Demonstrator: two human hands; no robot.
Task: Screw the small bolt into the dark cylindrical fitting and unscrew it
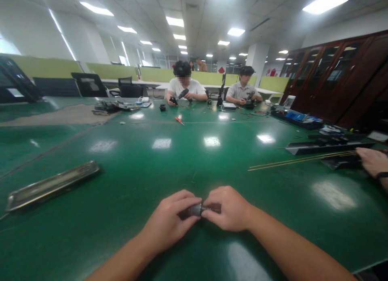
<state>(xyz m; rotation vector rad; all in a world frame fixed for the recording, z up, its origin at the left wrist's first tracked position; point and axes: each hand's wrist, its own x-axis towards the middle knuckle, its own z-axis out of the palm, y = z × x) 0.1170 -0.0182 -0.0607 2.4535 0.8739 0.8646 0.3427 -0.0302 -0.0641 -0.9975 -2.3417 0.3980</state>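
Note:
Close to the near side of the table, my left hand (169, 216) is closed around a small grey cylindrical part (195, 210), thumb below and fingers above. My right hand (228, 208) meets it from the other side, fingers and thumb pinching a thin dark brown piece (216, 208) that lines up with the cylinder's end. The two pieces touch or nearly touch; whether they are joined I cannot tell. My fingers cover much of both.
A long shallow metal tray (51, 186) lies on the green table (145, 167) at left. At right, another person's hand (374, 163) holds thin yellowish rods (297, 160) near black metal channels (321, 145). A red screwdriver (179, 120) lies ahead; two people work across the table.

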